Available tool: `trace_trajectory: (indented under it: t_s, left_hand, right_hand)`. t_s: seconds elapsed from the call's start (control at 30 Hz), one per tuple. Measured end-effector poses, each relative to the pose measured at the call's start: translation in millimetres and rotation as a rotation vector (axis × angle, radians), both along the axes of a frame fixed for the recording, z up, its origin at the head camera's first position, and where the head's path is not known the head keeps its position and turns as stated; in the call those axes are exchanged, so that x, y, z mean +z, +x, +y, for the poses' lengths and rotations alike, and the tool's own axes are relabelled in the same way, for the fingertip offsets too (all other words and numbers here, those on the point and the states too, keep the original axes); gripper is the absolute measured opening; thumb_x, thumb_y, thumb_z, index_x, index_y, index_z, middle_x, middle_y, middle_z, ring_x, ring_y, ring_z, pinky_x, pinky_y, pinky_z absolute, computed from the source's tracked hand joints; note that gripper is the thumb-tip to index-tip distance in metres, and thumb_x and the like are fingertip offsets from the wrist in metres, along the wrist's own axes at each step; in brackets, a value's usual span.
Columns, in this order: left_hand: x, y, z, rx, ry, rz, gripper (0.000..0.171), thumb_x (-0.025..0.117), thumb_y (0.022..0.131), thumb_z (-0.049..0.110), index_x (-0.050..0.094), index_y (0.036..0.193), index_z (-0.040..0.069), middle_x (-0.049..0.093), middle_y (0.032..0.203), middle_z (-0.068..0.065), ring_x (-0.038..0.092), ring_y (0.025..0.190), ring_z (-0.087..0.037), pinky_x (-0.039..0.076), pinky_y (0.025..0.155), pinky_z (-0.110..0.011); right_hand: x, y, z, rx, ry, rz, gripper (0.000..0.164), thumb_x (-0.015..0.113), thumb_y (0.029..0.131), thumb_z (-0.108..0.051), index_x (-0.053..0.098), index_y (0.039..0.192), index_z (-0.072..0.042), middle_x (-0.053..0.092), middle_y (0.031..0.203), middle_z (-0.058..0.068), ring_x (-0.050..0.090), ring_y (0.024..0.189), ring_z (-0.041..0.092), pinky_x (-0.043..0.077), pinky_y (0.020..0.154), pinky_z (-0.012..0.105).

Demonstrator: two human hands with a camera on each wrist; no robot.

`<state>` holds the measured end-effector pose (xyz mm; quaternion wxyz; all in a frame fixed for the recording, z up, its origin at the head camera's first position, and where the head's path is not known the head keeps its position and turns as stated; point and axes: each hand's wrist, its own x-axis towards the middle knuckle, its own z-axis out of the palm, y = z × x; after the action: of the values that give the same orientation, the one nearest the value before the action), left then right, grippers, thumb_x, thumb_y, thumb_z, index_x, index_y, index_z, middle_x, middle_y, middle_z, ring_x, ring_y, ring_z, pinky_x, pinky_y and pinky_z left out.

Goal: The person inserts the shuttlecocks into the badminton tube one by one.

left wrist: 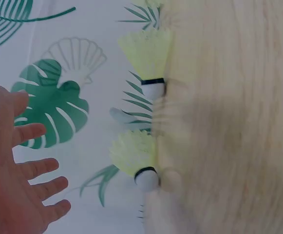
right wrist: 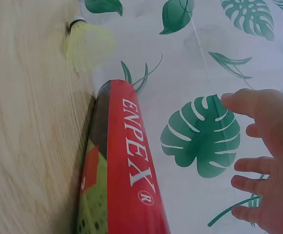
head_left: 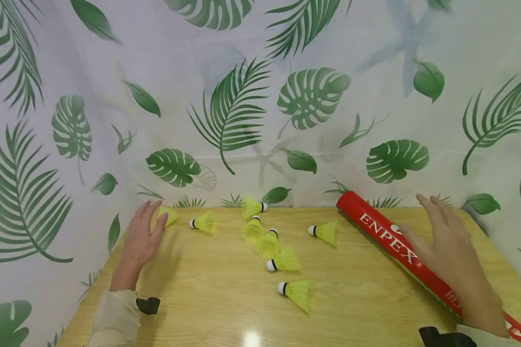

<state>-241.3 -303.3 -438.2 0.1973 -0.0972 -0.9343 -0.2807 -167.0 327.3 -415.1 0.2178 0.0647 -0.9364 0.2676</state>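
A long red shuttlecock tube (head_left: 382, 233) marked ENPEX lies slantwise on the right of the wooden table. Above it hovers my right hand (head_left: 449, 248), fingers spread and holding nothing; the right wrist view shows the hand (right wrist: 273, 161) apart from the tube (right wrist: 131, 170). On the far left, my left hand (head_left: 141, 236) is raised over the table with its fingers extended. Nearest to it is a yellow shuttlecock (head_left: 169, 216), partly hidden behind the thumb. Another shuttlecock (head_left: 204, 222) lies just right of that one.
Several more yellow shuttlecocks with white heads are scattered mid-table, among them one at the back (head_left: 253, 207), one in front (head_left: 298, 295) and one near the tube (head_left: 324, 233). A leaf-patterned cloth (head_left: 252, 159) hangs behind the table (head_left: 217, 299).
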Motion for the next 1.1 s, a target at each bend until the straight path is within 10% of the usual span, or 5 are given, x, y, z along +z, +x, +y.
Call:
trace_trajectory:
  t_s: [1.1]
  left_hand:
    - [-19.8,-58.6,-31.5,-0.173,0.041,-0.158,0.039,0.052,0.097,-0.011,0.056,0.136,-0.008,0.045,0.146,-0.035,0.035,0.140,-0.053,0.028,0.112,-0.069]
  right_hand:
    - [-51.0,-29.1,-15.3,0.030,0.069,-0.145,0.065,0.074,0.093,-0.020,0.046,0.150,-0.009,0.050,0.139,0.032,0.052,0.117,0.051,0.045,0.081,0.073]
